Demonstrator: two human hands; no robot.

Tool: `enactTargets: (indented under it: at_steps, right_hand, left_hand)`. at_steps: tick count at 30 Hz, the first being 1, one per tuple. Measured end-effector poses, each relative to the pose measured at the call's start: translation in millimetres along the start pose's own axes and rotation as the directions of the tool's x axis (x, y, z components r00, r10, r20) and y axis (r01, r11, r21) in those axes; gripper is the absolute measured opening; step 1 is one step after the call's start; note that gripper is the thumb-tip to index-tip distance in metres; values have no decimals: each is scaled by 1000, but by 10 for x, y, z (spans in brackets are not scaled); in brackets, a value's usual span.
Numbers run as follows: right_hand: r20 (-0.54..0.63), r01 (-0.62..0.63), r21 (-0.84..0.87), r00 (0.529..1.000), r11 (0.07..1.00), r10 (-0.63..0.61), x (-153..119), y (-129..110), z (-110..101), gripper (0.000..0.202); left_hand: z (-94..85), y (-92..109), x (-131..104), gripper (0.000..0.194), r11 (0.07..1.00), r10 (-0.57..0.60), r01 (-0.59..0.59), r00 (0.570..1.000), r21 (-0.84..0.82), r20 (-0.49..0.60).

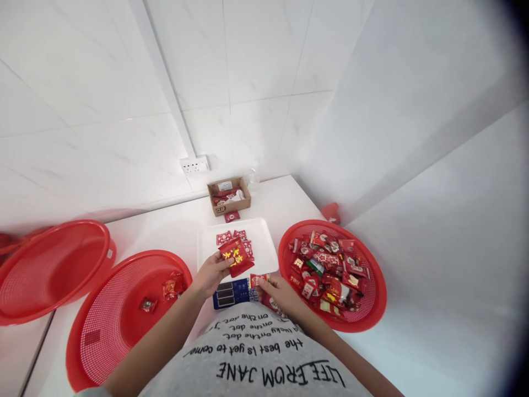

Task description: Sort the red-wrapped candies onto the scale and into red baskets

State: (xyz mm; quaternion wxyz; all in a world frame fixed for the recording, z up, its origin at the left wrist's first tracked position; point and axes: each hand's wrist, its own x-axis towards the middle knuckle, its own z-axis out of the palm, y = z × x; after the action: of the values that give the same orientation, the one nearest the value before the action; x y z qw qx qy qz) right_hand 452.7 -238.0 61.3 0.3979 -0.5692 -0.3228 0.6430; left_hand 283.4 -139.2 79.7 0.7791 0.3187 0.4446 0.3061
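Three red baskets and a small box stand around a white tray on the white counter (281, 194). Think of the white tray (265, 242) as the middle of a clock. Near 4 o'clock is the full basket (373, 315), with a big heap of red packets (326, 259) inside. One green bit (316, 267) peeks out of the heap. Near 8 o'clock is the second basket (136, 273). It has just a few shiny wrapped bits (173, 285) in it, but they are small, so I can't say for sure what they are. At 9 o'clock, farther off, the third basket (61, 270) leans over. At 12 o'clock sits the brown box (221, 210), with red packets and something white inside. Some little red packets (224, 237) lie on the tray.

Both hands are over the near side of the tray. The left hand (212, 273) comes in from 8 o'clock and holds a big red packet (237, 257) with gold writing, over the tray. The right hand (275, 289) comes in from 5 o'clock and pinches a small red packet (259, 279) above the blue panel (233, 292), at 6 o'clock.
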Motion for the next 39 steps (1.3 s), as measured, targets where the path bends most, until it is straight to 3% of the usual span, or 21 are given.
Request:
enactTargets:
  at_steps: [7, 10, 12, 14, 17, 20, 24, 27, 31, 37, 39]
  right_hand:
    - [-225, 18, 360, 972, 933, 68, 130, 79, -98, 43]
    - [-387, 86, 520, 911, 850, 145, 180, 128, -206, 41]
    - [-476, 123, 543, 860, 831, 184, 180, 141, -276, 39]
    - [-507, 135, 520, 843, 844, 178, 145, 119, -310, 38]
    - [-421, 143, 466, 904, 873, 77, 45, -2, -257, 42]
    - [-224, 207, 317, 965, 925, -139, -73, -215, -123, 45]
    - [35, 363, 42, 930, 931, -365, -171, -529, 22, 45]
    - [39, 373, -37, 928, 927, -371, -189, -695, 65, 46]
    - [5, 329, -111, 944, 938, -330, -236, -809, 61, 46]
    - [33, 334, -105, 943, 937, -332, -380, -899, 57, 48]
    - [61, 354, -92, 935, 931, -349, -406, -909, 61, 52]
  left_hand:
    - [292, 301, -410, 40, 995, 85, -84, 996, -60, 26]
    - [347, 348, -508, 40, 994, 85, -82, 995, -66, 52]
    - [369, 361, -546, 42, 995, 82, -79, 995, -68, 52]
    - [384, 361, -563, 47, 993, 91, -87, 995, -76, 47]
    - [408, 338, -560, 51, 991, 94, -90, 995, -96, 40]
    - [444, 298, -549, 49, 991, 86, -82, 996, -105, 39]
    - [518, 242, -561, 52, 991, 98, -90, 991, -95, 90]
    - [552, 217, -582, 57, 994, 110, -107, 987, -29, 114]
    - [498, 220, -596, 49, 984, 166, -172, 979, 50, 115]
    - [413, 312, -666, 44, 950, 131, -181, 971, 254, 201]
    - [438, 338, -704, 47, 924, 166, -217, 969, 316, 182]
